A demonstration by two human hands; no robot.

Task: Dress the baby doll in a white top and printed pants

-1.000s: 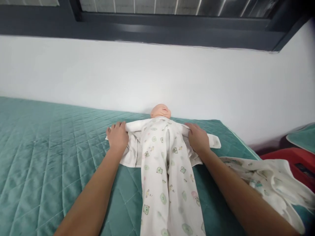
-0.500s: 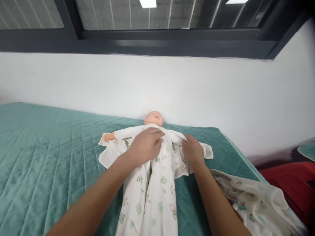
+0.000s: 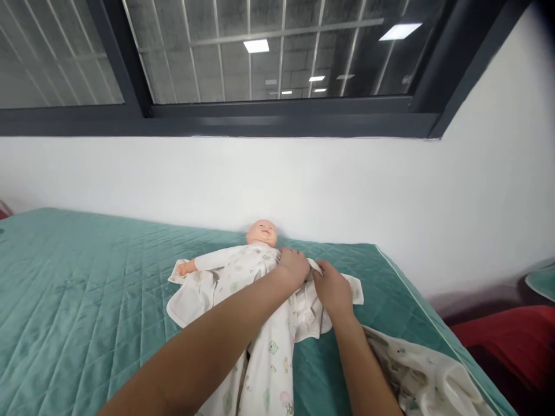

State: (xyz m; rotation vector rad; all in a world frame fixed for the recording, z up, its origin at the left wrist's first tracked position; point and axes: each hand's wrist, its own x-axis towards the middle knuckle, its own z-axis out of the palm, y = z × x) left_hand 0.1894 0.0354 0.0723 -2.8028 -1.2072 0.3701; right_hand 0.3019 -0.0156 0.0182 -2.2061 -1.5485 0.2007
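A baby doll (image 3: 262, 232) lies on its back, head toward the wall, in white baby clothes (image 3: 271, 349) with small green animal prints. Its plain white sleeve on the left side is spread out, and the doll's hand (image 3: 186, 267) shows at the cuff. Beneath the doll, a white open garment (image 3: 191, 303) is laid out on both sides. My left hand (image 3: 295, 268) rests curled at the doll's shoulder on the right side, its fingertips partly hidden in the cloth. Just beside it, my right hand (image 3: 333, 289) pinches the end of the white sleeve (image 3: 315, 266).
A green quilted mattress cover (image 3: 87, 289) lies under everything, its piped edge at right. Another printed baby garment (image 3: 429, 370) is crumpled near my right forearm. Red fabric (image 3: 511, 341) sits beyond that edge. A white wall (image 3: 217, 179) and dark-framed window (image 3: 269, 124) stand behind.
My left hand has moved right, from the doll's chest to its shoulder by my right hand. Printed cloth now covers more of the chest. The view has tilted up.
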